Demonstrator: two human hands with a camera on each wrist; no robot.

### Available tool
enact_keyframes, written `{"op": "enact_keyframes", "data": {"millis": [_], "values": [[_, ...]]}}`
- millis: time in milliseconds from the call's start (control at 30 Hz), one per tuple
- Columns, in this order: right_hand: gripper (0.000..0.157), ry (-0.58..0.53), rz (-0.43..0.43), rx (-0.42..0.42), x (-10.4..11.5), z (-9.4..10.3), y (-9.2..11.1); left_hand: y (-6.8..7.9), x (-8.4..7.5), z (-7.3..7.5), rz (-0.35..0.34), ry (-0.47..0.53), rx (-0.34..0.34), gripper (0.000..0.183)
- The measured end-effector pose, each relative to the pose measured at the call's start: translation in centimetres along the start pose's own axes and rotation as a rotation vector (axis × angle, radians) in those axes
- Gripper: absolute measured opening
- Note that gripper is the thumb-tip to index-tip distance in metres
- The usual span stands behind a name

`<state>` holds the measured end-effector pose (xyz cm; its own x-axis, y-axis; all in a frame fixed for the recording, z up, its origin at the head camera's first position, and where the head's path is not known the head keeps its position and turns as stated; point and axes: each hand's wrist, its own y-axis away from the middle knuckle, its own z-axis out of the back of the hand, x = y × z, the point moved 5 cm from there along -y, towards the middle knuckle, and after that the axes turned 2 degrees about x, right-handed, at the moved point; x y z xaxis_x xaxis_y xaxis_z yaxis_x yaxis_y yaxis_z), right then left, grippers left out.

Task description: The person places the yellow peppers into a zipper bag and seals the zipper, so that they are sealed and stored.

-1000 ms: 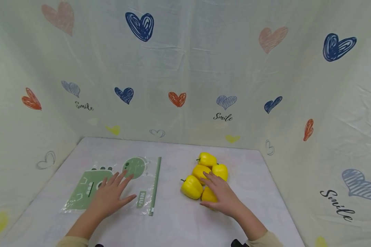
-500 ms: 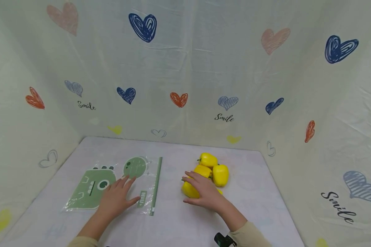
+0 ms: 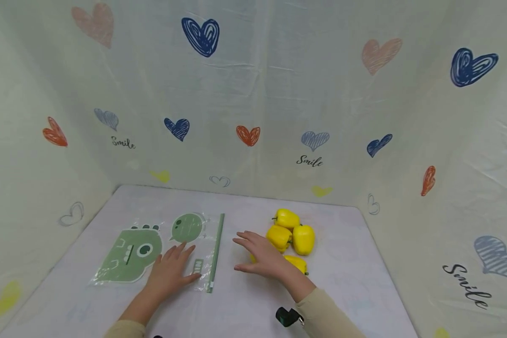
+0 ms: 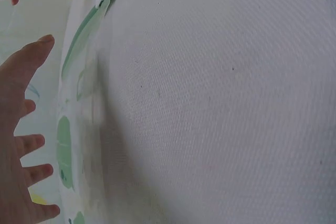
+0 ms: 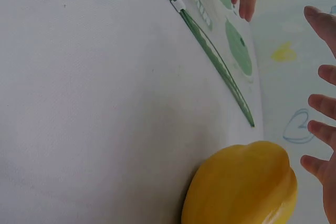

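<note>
A clear zip bag (image 3: 209,234) with a green dinosaur print lies flat on the left of the table, its green slider strip along the right edge. My left hand (image 3: 169,272), fingers spread, hovers above the bag's lower part and holds nothing. Several yellow bell peppers (image 3: 303,240) sit in a group right of the bag. My right hand (image 3: 264,258) is over the group's left side with fingers extended, partly covering one pepper. In the right wrist view a yellow bell pepper (image 5: 239,187) lies below that hand, apart from its fingers.
The white table (image 3: 245,310) meets a pale curtain (image 3: 253,94) printed with hearts at its back and sides. A small black device (image 3: 288,317) is at the right wrist.
My right hand has moved left across the peppers toward the bag. The left hand has shifted slightly right and down over the bag. Bag and peppers stay in place.
</note>
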<state>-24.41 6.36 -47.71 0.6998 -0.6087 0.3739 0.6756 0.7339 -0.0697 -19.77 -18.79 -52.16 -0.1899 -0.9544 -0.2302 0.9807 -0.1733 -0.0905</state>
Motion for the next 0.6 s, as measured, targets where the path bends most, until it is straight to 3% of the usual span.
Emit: {"op": "enact_keyframes", "data": {"millis": [200,600], "values": [[0.070,0.004,-0.002,0.028,0.0,-1.2,-1.7,-0.6,0.0,-0.8,-0.004,0.018,0.055,0.087],[0.069,0.034,-0.023,0.103,1.1,-3.3,-4.4,-1.1,1.2,-1.7,-0.051,0.025,0.078,0.091]]}}
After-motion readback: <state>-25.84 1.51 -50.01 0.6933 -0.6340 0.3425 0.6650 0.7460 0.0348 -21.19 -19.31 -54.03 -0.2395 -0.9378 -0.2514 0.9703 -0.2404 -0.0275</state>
